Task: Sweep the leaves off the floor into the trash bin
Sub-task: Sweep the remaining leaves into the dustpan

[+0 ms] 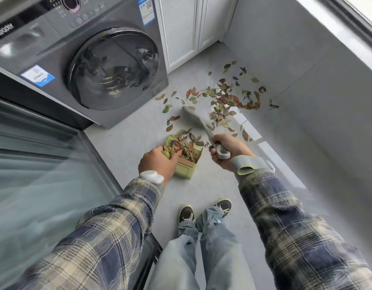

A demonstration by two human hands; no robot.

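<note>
The left hand point(157, 162) was curled round the handle of a green dustpan point(184, 170), gripping it at the pan's near left corner. The right hand point(227, 151) was closed round the grey handle of a brush point(194, 118), whose looped end stuck out below the fist. The brush angled away to the far left, its bristle head down at the floor point(128, 141) just beyond the pan's mouth; the head was blurred.

The dustpan sat on the floor between the two hands, mouth facing far, with a heap of red and green leaves point(187, 143) already lying inside it. The larger pile of leaves point(229, 101) lay on the floor farther off and to the right, near the foot of the grey wall point(306, 70), with loose ones scattered back toward the brush and pan.

A dark grey washing machine point(97, 65) stood at the far left, beside a white cabinet point(180, 28). A glass door point(44, 174) ran along the near left. Both arms wore plaid sleeves, with a white band point(151, 176) on the left wrist and a grey strap point(248, 164) on the right. Two dark shoes point(186, 213) stood on the floor near the pan.
</note>
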